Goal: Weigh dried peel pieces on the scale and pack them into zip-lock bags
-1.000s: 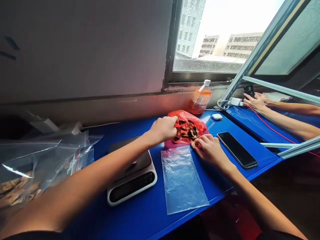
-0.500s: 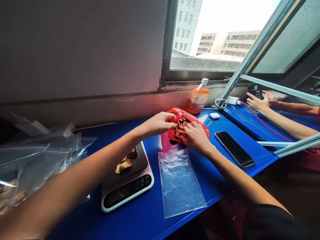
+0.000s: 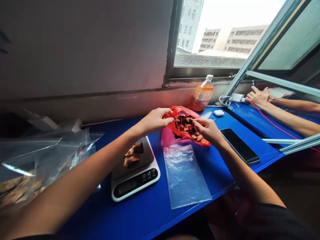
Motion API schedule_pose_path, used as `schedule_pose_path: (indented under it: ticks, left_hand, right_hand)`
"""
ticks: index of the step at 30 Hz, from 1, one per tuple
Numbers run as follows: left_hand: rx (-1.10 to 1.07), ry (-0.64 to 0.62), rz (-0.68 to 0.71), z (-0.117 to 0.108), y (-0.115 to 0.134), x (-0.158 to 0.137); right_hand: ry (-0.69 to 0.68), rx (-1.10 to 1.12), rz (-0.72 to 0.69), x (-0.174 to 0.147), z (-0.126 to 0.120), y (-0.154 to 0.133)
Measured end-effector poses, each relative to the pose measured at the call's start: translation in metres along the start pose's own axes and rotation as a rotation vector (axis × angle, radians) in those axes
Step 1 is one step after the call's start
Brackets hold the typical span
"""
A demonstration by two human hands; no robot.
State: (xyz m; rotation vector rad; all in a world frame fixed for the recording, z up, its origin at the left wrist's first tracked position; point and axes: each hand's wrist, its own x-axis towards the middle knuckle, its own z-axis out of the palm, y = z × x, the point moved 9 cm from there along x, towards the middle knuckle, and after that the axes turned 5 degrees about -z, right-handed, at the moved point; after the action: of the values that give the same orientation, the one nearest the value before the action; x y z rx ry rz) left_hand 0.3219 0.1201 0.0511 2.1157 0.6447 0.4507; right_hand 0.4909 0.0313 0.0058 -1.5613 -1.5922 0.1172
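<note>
My left hand [image 3: 158, 120] pinches the rim of a red plastic bag [image 3: 163, 136] and keeps its mouth spread. Inside the bag lie many dried, curled brown slices [image 3: 183, 126]; their kind I cannot make out. My right hand [image 3: 208, 131] is over the bag's right side, thumb and fingers pinched on one dark dried slice [image 3: 190, 122]. To the left, a kitchen scale [image 3: 150, 178] with a dark top carries several tan dried slices [image 3: 132, 159], partly close to my left forearm. A flat clear zip bag [image 3: 187, 178] lies in front of the red bag.
An orange drink bottle [image 3: 203, 94] stands by the wall. A white earphone case [image 3: 219, 113] and a phone [image 3: 240, 145] lie to the right. Clear bags of dried slices [image 3: 20, 186] fill the left. Beyond a metal frame [image 3: 272, 141], another person's hands [image 3: 260, 96] are at work.
My right hand has come up out of the slices and drawn slightly right, now with a dark slice in its fingers. My left hand stays on the bag rim. The view has shifted slightly.
</note>
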Motion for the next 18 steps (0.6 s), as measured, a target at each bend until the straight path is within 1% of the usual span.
schedule_pose_path:
  ticks: [2,4,6,8,10,12,14,16,18]
  left_hand:
    - [0.054,0.055,-0.035,-0.007,-0.001,-0.016]
    - [0.107,0.108,-0.075,-0.015,-0.003,-0.038]
    - [0.113,0.133,-0.113,-0.022,-0.007,-0.061]
    - [0.081,0.162,-0.150,-0.031,-0.017,-0.084]
    - [0.045,0.240,-0.181,-0.046,-0.030,-0.105]
    - [0.034,0.338,-0.209,-0.063,-0.045,-0.126]
    - [0.053,0.436,-0.237,-0.080,-0.058,-0.145]
    - [0.084,0.483,-0.273,-0.091,-0.067,-0.162]
    - [0.112,0.514,-0.301,-0.096,-0.073,-0.177]
  right_hand:
    - [0.084,0.056,0.018,-0.010,-0.008,-0.020]
    - [0.143,0.101,0.016,-0.020,-0.011,-0.045]
    - [0.128,0.154,-0.015,-0.026,-0.003,-0.072]
    - [0.040,0.181,-0.099,-0.026,0.016,-0.097]
    - [-0.080,0.183,-0.195,-0.020,0.044,-0.114]
    - [-0.176,0.188,-0.249,-0.010,0.075,-0.119]
    - [-0.221,0.206,-0.280,0.006,0.103,-0.116]
    - [-0.259,0.231,-0.335,0.020,0.126,-0.113]
    - [-0.316,0.229,-0.421,0.028,0.143,-0.118]
